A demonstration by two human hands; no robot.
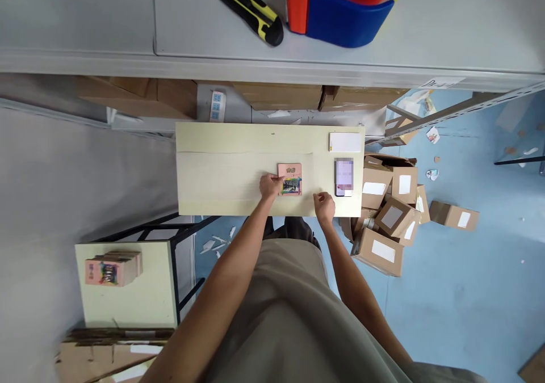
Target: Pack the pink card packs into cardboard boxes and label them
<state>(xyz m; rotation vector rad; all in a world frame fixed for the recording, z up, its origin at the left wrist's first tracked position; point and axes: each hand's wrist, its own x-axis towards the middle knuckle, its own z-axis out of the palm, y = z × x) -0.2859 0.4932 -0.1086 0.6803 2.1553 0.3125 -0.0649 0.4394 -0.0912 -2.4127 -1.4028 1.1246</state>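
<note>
A small pink book with a colourful picture on its cover lies flat on a large pale sheet of paper. The sheet is spread over a cream tabletop. My left hand is closed at the book's left edge, thumb and fingers against it. To the right of the book, my right hand hovers by the table's near edge with its fingers curled together. Whatever it may hold is hidden. Beyond that hand lies a phone with a lit, blurred screen, and a white box sits behind it.
A grey shelf crosses above the table, bearing a yellow-black utility knife and a red-blue tape dispenser. Several cardboard boxes are piled at the right on the floor. Stacked pink books stand on a side table at left.
</note>
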